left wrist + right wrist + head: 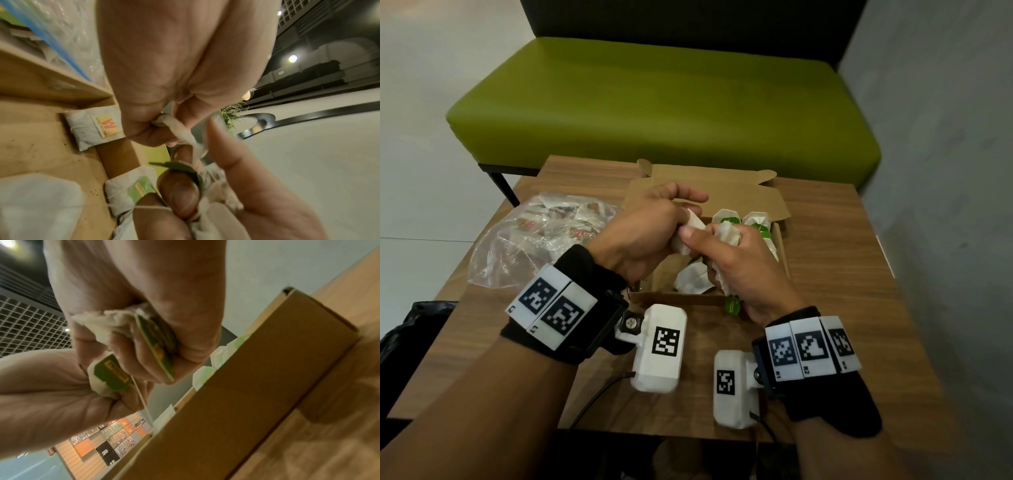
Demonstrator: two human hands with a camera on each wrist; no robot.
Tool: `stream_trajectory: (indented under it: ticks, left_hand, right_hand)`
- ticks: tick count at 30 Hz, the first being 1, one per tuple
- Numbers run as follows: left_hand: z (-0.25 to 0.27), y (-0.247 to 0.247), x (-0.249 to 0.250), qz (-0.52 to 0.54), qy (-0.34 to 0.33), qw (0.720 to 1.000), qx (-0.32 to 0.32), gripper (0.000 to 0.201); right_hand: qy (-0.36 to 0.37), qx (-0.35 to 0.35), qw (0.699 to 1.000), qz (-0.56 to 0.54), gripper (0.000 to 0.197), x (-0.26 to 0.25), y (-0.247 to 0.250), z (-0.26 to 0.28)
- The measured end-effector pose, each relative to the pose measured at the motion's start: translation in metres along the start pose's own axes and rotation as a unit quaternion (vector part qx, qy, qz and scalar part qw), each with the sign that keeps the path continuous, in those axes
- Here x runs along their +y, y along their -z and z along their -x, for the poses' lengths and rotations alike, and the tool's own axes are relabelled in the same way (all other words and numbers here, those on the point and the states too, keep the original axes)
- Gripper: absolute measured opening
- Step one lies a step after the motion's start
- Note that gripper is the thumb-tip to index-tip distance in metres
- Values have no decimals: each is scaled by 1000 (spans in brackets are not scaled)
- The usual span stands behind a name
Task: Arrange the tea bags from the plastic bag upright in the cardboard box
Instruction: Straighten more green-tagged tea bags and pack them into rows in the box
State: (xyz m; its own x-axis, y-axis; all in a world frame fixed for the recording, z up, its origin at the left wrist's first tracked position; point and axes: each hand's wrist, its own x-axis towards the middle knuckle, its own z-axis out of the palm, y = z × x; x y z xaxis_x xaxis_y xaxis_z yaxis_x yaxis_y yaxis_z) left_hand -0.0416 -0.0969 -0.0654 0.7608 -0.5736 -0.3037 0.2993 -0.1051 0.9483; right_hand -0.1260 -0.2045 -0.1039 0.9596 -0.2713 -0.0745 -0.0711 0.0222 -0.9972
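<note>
An open cardboard box (784, 253) sits mid-table. A few white tea bags (726, 219) with green tags stand upright at its far right, and another tea bag (692, 280) lies near its front. Above the box my left hand (674, 219) pinches a crumpled tea bag (693, 222). My right hand (722, 255) grips a bunch of tea bags (115, 321) with green tags (158, 347), and one tag (732, 305) dangles below it. The two hands touch. In the left wrist view an orange-tagged tea bag (92, 129) lies flat on the box floor. The clear plastic bag (534, 236) with more tea bags lies left of the box.
The wooden table (842, 308) carries the box and the plastic bag. A green bench (654, 102) stands behind the table. A grey wall (945, 171) runs along the right. A black bag (410, 329) sits off the table's left edge.
</note>
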Motion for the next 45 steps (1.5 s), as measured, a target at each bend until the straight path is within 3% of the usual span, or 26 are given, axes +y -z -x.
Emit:
stream_trajectory:
  ticks: [5,10,15,18,24,30,33,41,45]
  left_hand:
    - [-4,11,-3,-60,-20,998,-31,38]
    - [2,28,3,-201,-80,973,-86,13]
    - [1,30,-1,-279,-98,950,-95,10]
    - [0,27,-3,-249,-103,960,-77,8]
    - [-4,28,-2,-146,-81,986,-27,9]
    - [-4,27,-5,-172,-82,979,-75,9]
    - [-3,25,-4,-139,-95,984,-60,9]
    - [-3,36,-4,-114,-135,980,-95,25]
    - [-3,31,-1,-65,-172,981,-61,16]
  right_hand:
    - [-28,37,999,-25,20,3,4,-3]
    - [-31,48,995,-83,33,-2,9,1]
    - [-34,48,992,-110,37,-3,8,2]
    - [-38,47,990,-125,28,-2,7,1]
    - [-34,70,994,-77,29,-1,7,1]
    - [-28,64,996,-57,25,2,7,0]
    - [-36,65,994,-78,31,3,9,-1]
    - [-36,110,992,-57,24,5,13,-5]
    - [-49,97,994,-9,19,10,10,-8]
